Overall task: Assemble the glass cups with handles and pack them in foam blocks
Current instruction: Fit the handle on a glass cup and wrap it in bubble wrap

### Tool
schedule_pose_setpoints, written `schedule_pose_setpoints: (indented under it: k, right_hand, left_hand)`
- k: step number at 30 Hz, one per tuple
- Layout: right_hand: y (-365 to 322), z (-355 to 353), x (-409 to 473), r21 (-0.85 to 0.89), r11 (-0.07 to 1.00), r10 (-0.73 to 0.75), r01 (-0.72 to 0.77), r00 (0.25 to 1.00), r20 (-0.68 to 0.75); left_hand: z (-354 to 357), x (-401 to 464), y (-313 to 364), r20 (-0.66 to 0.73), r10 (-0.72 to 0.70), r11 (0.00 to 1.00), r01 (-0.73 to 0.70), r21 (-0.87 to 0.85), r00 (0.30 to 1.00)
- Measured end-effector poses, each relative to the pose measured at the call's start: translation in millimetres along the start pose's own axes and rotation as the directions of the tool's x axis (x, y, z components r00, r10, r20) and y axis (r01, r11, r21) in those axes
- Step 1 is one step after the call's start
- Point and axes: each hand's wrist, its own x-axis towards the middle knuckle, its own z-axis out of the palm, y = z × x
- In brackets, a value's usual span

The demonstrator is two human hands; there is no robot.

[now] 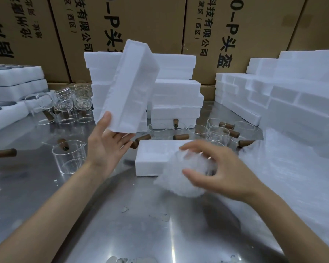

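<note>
My left hand (104, 147) holds a white foam block (131, 86) by its lower end, thumb on one side and fingers beneath. The block is tilted up above the table. My right hand (222, 171) curls round a crumpled white wrapped bundle (177, 175); what is inside it is hidden. The bundle sits at the near right corner of another foam block (152, 156), which lies flat on the steel table. A glass cup with a brown handle (68, 156) stands to the left. More glass cups (217, 131) and loose brown handles (180, 137) lie behind the flat block.
Stacks of foam blocks stand at centre back (175, 103) and right (273, 95). Thin white foam sheets (292, 168) cover the table's right side. Several glass cups (68, 103) and foam trays (15, 76) sit at the left. Cardboard cartons (122, 19) form the back wall.
</note>
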Motion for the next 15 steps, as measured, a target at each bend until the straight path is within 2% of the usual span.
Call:
schedule_pose_setpoints:
  k: [3,5,12,15]
  right_hand:
    - [-6,-12,17,0.109,0.994,0.026,-0.009,0.987,-0.156]
    - [-12,-12,37,0.058,0.998,0.040,-0.030,0.980,-0.193]
    - [-6,32,84,-0.203,0.976,0.083,-0.083,0.997,-0.008]
    - [1,44,87,-0.203,0.976,0.096,-0.085,0.994,0.046]
  left_hand:
    - [1,0,1,-0.016,0.023,1.000,-0.023,-0.011,1.000]
    - [3,0,2,-0.044,0.057,0.998,-0.056,0.003,0.997]
    - [6,-4,1,-0.016,0.157,0.982,-0.154,0.112,0.987]
    - [7,-5,0,-0.011,0.154,0.980,-0.152,0.127,0.988]
